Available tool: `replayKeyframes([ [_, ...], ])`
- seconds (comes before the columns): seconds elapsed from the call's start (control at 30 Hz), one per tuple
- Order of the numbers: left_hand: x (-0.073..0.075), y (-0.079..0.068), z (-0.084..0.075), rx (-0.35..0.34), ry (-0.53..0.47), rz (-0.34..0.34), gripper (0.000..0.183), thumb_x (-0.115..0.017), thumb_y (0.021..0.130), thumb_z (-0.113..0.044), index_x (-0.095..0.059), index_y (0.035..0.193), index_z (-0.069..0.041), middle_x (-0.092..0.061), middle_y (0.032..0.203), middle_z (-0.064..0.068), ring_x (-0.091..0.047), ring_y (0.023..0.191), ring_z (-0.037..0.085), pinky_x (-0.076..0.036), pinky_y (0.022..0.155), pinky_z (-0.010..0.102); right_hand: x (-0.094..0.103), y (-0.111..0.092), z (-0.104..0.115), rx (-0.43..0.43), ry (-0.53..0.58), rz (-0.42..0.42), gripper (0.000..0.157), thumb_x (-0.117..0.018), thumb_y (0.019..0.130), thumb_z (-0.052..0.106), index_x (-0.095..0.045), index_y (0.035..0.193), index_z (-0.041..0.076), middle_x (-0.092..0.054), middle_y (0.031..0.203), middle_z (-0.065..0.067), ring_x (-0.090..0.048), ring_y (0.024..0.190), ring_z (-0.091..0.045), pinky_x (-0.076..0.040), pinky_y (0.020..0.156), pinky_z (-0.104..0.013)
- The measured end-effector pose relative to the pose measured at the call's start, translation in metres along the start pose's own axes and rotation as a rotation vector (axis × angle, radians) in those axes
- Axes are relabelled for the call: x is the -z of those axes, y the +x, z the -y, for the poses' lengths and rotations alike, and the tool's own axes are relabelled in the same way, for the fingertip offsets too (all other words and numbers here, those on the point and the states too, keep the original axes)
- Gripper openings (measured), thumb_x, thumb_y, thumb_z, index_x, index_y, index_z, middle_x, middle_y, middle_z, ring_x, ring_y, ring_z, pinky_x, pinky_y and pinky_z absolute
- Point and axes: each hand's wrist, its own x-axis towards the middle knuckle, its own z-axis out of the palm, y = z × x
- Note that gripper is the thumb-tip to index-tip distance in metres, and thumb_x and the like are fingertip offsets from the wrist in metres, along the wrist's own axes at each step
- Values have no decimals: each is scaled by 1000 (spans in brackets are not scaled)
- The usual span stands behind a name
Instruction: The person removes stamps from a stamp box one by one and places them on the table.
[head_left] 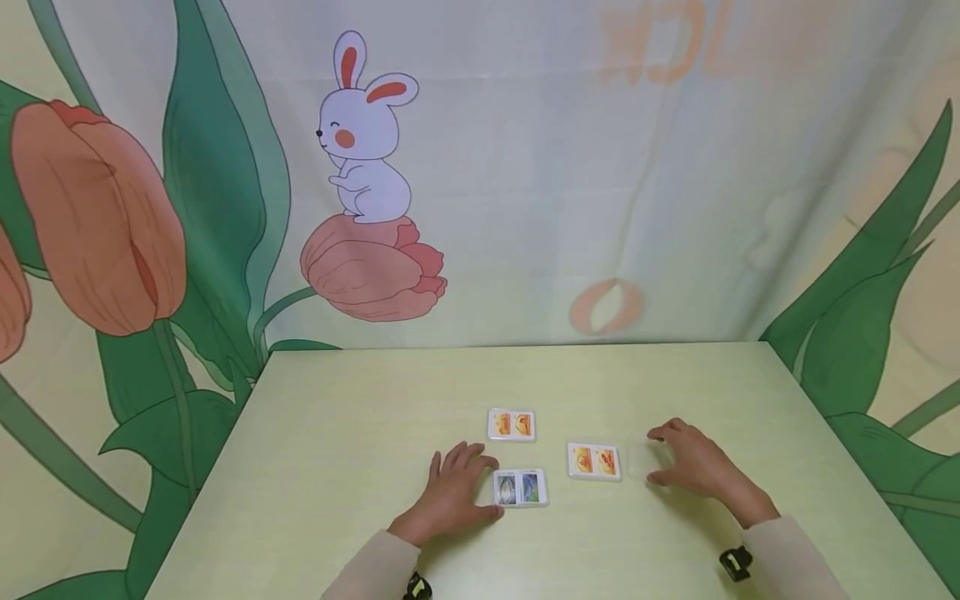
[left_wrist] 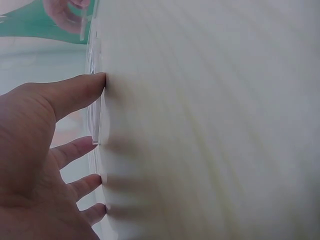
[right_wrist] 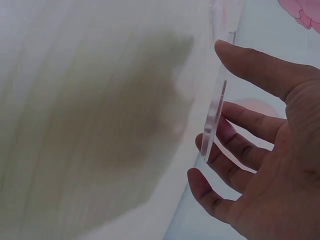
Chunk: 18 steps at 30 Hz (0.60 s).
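Observation:
My left hand (head_left: 453, 492) holds the left end of a flat clear-edged case (head_left: 521, 488) on the table. Its thumb lies at the near edge, its index finger at the far left corner. Two pictures show in that case, one grey, one blue-green. In the right wrist view, a thin clear plastic plate (right_wrist: 215, 117) stands between the thumb and fingers of my right hand (right_wrist: 265, 145). The head view shows this hand low over the table, right of a case with two orange pictures (head_left: 594, 462). Farther back lies another orange-picture case (head_left: 512, 425).
The pale green table (head_left: 360, 400) runs back to a hanging cloth (head_left: 510, 208) printed with a rabbit, tulips and leaves. Dark straps (head_left: 736, 563) sit at both wrists below beige sleeves.

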Motion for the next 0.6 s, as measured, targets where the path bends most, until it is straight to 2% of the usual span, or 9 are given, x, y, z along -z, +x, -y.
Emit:
replayKeyframes([
  [0.23,-1,1,2,2,2,4,60,-79,78,-38,-56,128,-15,-41,150,15,-26,144,45,-12,112,74,-3,1,-4,-63,-34,101,65,-87,70,33,-62,122,3,-58,119,-15,-57,107,-33,-49,91,-56],
  [0.6,-2,1,2,1,-11,-4,60,-78,77,-36,-56,128,-14,-41,150,16,-26,144,45,-12,112,74,-4,0,-6,-44,-84,103,65,-86,71,36,-63,123,4,-59,122,-17,-57,109,-36,-48,89,-60],
])
